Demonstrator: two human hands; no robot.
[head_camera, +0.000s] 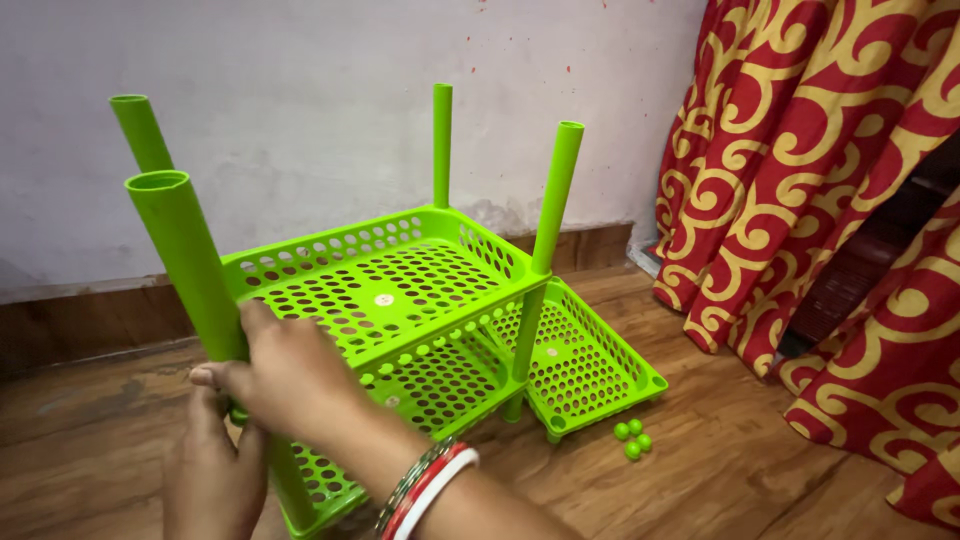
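Both hands close around the nearest green tube (185, 265), low down where it meets the corner of the upper tray: the right hand (285, 375) wraps it from the front with thumb and fingers clenched on the plastic, and the left hand (210, 470) grasps the same tube just below, at the rack's near corner. This looks like the sensible place to hold, since the joint between tube and tray is where the frame is stiffest. The tube is hollow, smooth and glossy, so it is probably light and a little slippery, and a firm wrap-around grip suits it better than a pinch. Judged from its thin walls and perforated shelves, the whole rack (400, 300) should weigh little but flex and wobble if taken by a single post; the push-fit joints could slip apart under a twist. It stands on the wooden floor (720, 470) close to a pale wall (330, 110), bright lime green throughout, with two rectangular trays stacked one above the other, their bases and sides pierced by rows of oval holes. Four open-topped tubes rise from the upper tray's corners. A third tray (585, 365) leans tilted against the rack's far right side, resting on the floor. A few small green caps (633, 438) lie just beside it, and a red and gold curtain (830, 200) hangs to the right.
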